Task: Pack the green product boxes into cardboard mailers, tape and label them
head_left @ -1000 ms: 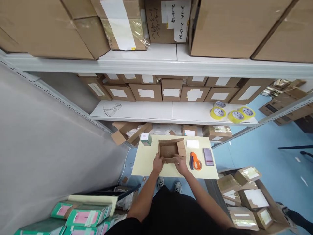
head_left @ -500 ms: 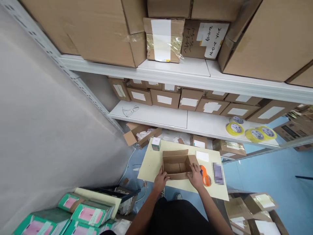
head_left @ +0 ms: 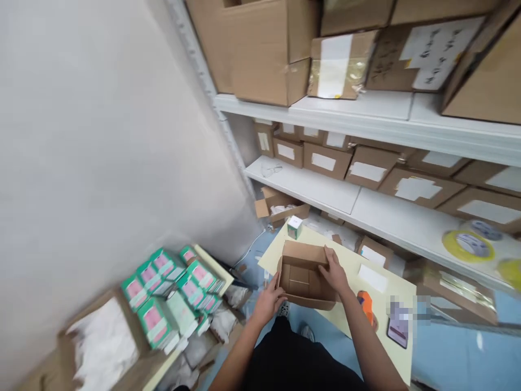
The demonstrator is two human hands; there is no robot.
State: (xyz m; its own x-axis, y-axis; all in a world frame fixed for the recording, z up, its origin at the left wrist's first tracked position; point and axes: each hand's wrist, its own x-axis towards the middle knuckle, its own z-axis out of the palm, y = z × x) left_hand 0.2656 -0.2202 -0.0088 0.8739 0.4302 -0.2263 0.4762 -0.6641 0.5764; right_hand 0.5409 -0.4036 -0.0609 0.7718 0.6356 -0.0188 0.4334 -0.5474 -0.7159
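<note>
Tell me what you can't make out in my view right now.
All in the head view:
- Open cardboard box: its underside, hidden by its own walls.
- Orange tape dispenser: partly hidden by your right forearm.
- Phone: screen contents, pixelated.
- Handwritten white label, upper right: writing blurred.
- Rightmost yellow tape roll: cut off by the right edge.

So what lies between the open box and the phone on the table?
In the head view, an orange tape dispenser sits between box and phone; the right forearm crosses there.
</note>
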